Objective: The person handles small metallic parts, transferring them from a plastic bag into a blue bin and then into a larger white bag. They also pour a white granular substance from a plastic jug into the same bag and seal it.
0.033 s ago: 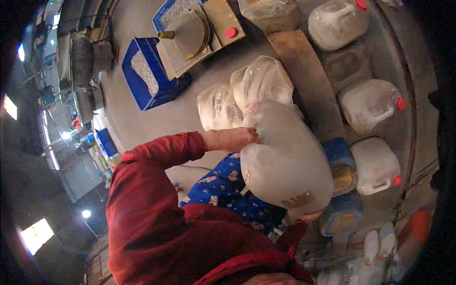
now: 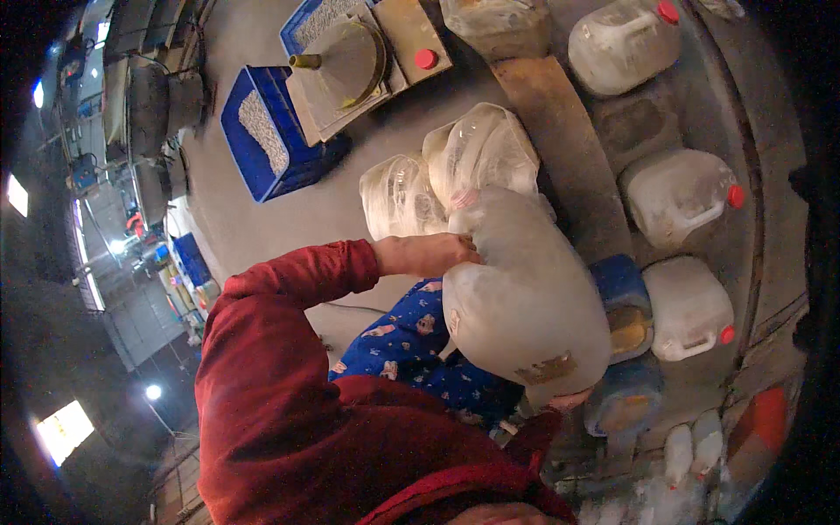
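Observation:
A large whitish plastic jug point(image 2: 534, 297) lies tilted across the middle of the view. My left hand point(image 2: 448, 254) is closed at its handle, the fingers partly hidden by the jug. My right hand point(image 2: 570, 401) holds the jug's base at the lower right, with most of its fingers out of sight. The jug's narrow end reaches over a clear, ribbed plastic container point(image 2: 490, 144). I cannot tell whether anything flows out. A second clear container point(image 2: 398, 197) stands close beside the first.
Blue bins of white pellets point(image 2: 258, 179) and a funnel point(image 2: 350, 66) on a board are at the upper left. White jugs with red caps point(image 2: 678, 197) line the right side. Blue containers point(image 2: 626, 302) stand beside my jug; a brown board point(image 2: 569, 140) lies above it.

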### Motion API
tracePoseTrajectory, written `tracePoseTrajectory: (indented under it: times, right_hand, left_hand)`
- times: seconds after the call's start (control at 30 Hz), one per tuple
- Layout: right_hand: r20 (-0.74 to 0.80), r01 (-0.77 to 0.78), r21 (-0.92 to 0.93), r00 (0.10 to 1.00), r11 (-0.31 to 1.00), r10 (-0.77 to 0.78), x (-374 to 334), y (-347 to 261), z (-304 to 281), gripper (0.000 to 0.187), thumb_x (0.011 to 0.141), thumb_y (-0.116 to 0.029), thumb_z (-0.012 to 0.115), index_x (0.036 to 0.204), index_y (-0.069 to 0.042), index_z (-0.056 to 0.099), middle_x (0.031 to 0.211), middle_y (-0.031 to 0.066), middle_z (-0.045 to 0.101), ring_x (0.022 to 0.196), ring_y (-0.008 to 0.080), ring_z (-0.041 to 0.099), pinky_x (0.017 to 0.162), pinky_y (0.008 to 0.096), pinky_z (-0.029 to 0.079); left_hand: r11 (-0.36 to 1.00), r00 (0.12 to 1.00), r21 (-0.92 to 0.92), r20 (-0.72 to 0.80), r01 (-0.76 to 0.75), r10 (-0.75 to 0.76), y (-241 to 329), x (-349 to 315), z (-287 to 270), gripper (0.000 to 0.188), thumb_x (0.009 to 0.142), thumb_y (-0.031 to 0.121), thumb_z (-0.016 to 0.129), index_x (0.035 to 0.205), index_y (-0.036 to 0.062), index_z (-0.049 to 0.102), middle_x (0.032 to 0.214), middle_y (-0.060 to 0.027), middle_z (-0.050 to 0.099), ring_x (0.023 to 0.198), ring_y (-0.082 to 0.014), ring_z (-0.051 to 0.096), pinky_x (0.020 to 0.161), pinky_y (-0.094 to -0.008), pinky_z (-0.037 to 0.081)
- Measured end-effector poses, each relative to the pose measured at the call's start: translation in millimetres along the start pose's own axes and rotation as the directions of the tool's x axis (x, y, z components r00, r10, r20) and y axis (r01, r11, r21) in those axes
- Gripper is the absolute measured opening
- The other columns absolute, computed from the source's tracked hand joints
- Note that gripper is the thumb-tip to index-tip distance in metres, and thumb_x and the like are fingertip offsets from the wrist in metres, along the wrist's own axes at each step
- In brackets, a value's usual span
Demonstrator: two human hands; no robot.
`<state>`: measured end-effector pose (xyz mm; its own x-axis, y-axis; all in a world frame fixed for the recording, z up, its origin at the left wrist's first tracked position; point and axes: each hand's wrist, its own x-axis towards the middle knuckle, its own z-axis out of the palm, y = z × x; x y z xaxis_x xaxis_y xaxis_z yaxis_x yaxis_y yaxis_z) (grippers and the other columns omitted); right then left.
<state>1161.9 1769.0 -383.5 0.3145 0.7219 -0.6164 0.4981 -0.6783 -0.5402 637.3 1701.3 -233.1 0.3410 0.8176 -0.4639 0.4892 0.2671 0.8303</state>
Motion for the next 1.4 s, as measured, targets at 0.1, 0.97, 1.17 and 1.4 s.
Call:
tracePoseTrajectory:
  times: [0.1,0.97,1.17,1.4]
  right_hand:
    - [-0.004,0.002,0.002,1.000,1.000,-0.002,-11,-1,2,0.053,0.089,-0.040,0.037,0.133,-0.010,0.040,0.135,0.0118,0.039,0.121,0.0312,0.040,0.096,0.0492,0.037]
    - [0.027,0.165,-0.122,0.986,0.979,-0.163,-44,-25,17,0.059,0.088,-0.050,0.033,0.130,-0.010,0.043,0.133,0.0133,0.041,0.118,0.0344,0.043,0.093,0.0524,0.039]
    - [-0.091,-0.021,0.088,0.995,0.996,0.029,-58,-37,22,0.055,0.091,-0.048,0.029,0.130,-0.011,0.043,0.133,0.0122,0.041,0.117,0.0338,0.043,0.095,0.0519,0.036]
    - [0.043,-0.058,0.089,0.998,0.994,0.054,-57,-60,21,0.055,0.090,-0.049,0.032,0.129,-0.012,0.043,0.131,0.0117,0.043,0.116,0.0331,0.044,0.094,0.0521,0.037]
  left_hand:
    - [0.993,0.998,0.104,0.035,-0.054,0.051,-30,6,-5,0.023,0.073,0.001,0.052,0.096,-0.0004,0.053,0.093,-0.0176,0.055,0.094,-0.0327,0.050,0.085,-0.0391,0.042]
    - [0.184,0.907,-0.974,0.045,0.133,-0.419,-97,-10,-23,0.037,0.084,0.022,0.049,0.120,0.0195,0.054,0.130,-0.0079,0.047,0.114,-0.0290,0.046,0.089,-0.0479,0.042]
    - [0.802,0.758,-0.595,-0.502,0.047,-0.417,-123,28,24,0.042,0.083,0.020,0.052,0.121,0.0025,0.048,0.118,-0.0100,0.051,0.113,-0.0284,0.044,0.095,-0.0490,0.038]
    - [0.268,0.423,-0.961,-0.272,-0.071,-0.864,-138,68,58,0.027,0.070,0.013,0.062,0.089,-0.0066,0.059,0.083,-0.0183,0.060,0.079,-0.0291,0.061,0.074,-0.0382,0.047]
